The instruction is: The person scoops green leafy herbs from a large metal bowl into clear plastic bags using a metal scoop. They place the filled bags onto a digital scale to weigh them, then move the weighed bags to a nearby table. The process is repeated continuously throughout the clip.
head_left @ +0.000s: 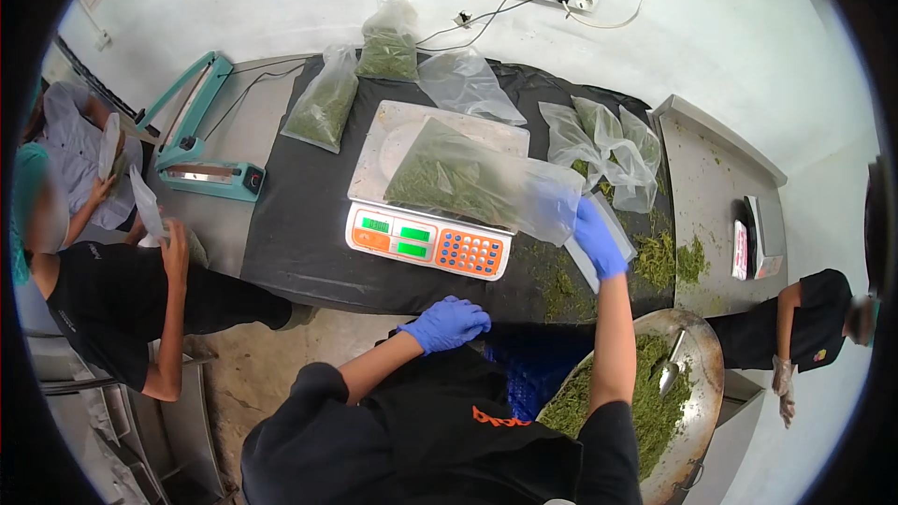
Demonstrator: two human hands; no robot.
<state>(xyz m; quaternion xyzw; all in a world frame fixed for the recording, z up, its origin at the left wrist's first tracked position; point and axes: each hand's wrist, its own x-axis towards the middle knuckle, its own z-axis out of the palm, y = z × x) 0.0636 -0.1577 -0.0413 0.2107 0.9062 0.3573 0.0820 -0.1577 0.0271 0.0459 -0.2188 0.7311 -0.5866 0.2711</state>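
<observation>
A clear plastic bag of chopped green leaves lies across the plate of a digital scale with lit green displays. Its loose open end stretches right to my right hand, blue-gloved and closed on it; some fingers blur through the plastic. Beneath that hand is a flat grey piece, partly covered. My left hand, also in a blue glove, rests in front of my body below the scale. Its fingers are curled together with no object seen in them.
Filled bags stand behind the scale, near a flatter bag. More bags lie right, beside loose leaves. A large pan of leaves holds a metal scoop. Left are a teal sealer and co-workers; another person stands right.
</observation>
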